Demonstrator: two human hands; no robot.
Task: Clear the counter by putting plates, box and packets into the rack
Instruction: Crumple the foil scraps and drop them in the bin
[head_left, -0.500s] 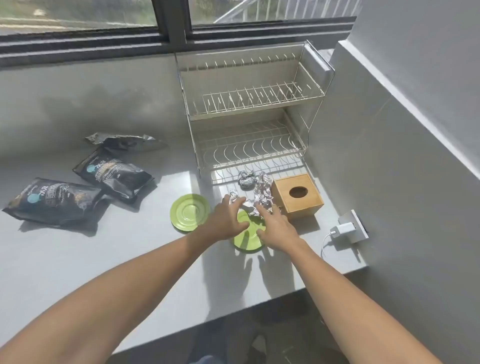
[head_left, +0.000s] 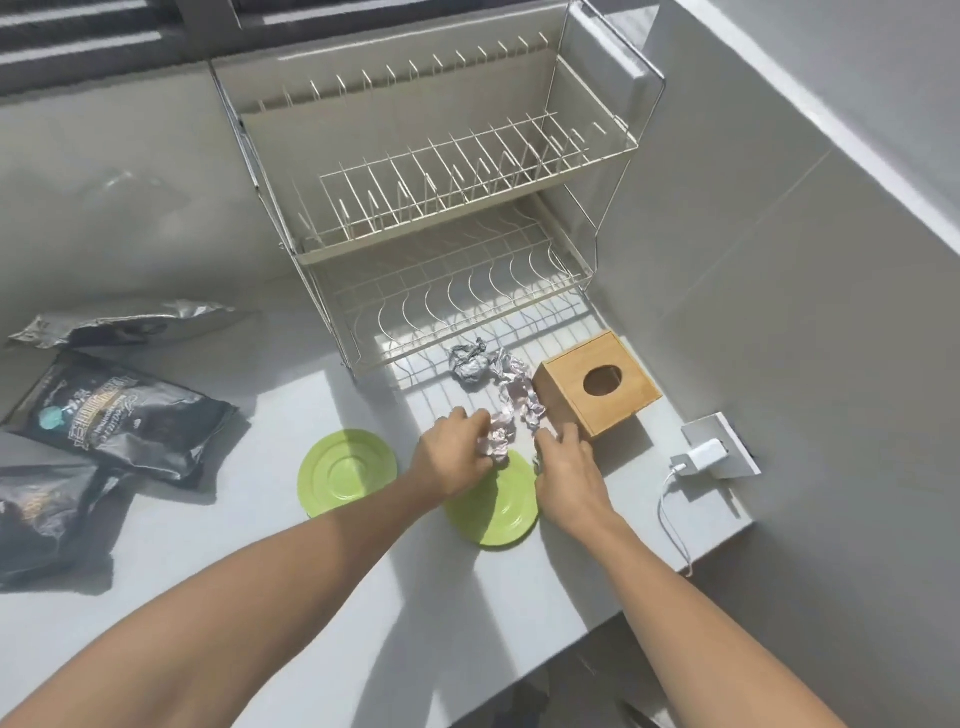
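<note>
Both hands meet just in front of the two-tier wire dish rack (head_left: 441, 218). The left hand (head_left: 453, 457) curls its fingers around crumpled pale paper (head_left: 496, 439); the right hand (head_left: 566, 467) rests fingers-down beside it, grip unclear. Under both hands lies a green plate (head_left: 498, 512), flat; a second green plate (head_left: 345, 470) lies left of it. A wooden box (head_left: 597, 387) sits beside the right hand, round hole upward. Black packets (head_left: 119, 415) lie flat, far left of the rack.

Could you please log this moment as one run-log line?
left hand: gripping crumpled paper | right hand: on counter beside wooden box | rack: empty
</note>
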